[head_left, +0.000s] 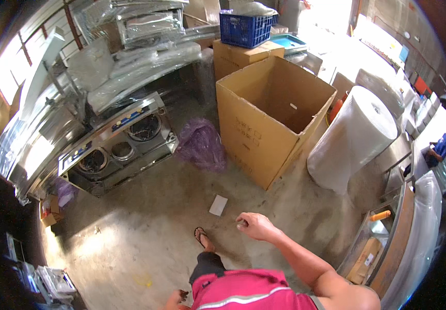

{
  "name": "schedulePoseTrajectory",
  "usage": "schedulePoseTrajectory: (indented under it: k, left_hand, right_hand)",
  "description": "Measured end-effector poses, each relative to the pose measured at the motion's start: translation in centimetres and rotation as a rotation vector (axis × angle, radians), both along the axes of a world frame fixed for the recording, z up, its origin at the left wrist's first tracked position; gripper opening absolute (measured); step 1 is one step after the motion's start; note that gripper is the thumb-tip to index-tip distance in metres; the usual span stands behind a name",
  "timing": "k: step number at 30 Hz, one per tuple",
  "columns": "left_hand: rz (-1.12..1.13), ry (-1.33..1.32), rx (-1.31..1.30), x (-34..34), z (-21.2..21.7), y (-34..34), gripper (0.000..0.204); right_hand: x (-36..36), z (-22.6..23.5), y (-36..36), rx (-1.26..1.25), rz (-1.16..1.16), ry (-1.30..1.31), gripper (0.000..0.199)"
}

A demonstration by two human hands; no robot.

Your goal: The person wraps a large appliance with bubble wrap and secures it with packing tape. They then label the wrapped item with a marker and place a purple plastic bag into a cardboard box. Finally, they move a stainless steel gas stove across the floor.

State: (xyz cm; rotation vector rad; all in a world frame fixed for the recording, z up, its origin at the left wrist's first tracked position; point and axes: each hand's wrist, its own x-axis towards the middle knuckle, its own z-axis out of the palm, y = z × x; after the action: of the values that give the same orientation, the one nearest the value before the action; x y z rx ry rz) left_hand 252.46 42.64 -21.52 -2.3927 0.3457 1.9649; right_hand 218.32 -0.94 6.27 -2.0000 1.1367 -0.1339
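My right hand (256, 226) is held out in front of me above the floor, its fingers curled closed. Something small and greyish shows at the fingertips, too small to name. Low at the bottom edge, my left hand (175, 301) hangs beside my body, only partly in view. A dark patch shows at its fingers, and I cannot make out their pose. A white sheet (218, 205) lies on the concrete floor a little beyond my right hand. Farther off stands a large open cardboard box (249, 137), with crumpled purple plastic (201, 144) on the floor beside it.
A metal stove-like unit with round openings (122, 151) stands at left, below plastic-wrapped metal goods (145, 77). A bubble wrap roll (349, 142) stands upright right of the box. A blue crate (244, 30) sits on another carton. A low shelf (388, 232) lines the right side.
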Motion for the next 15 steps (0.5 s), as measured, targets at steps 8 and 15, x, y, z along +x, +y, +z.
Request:
schedulePoseTrajectory:
  k: [8,15]
  left_hand:
    - [-0.395,-0.106,-0.165,20.6,-1.2,-32.8,0.044]
    - [-0.584,-0.456,-0.578,34.4,4.3,-68.6,0.047]
  right_hand:
    - [14.8,1.9,-16.1,0.211,-0.056,-0.020,0.057]
    - [14.4,8.3,-39.0,-0.704,-1.095,-0.513,0.061]
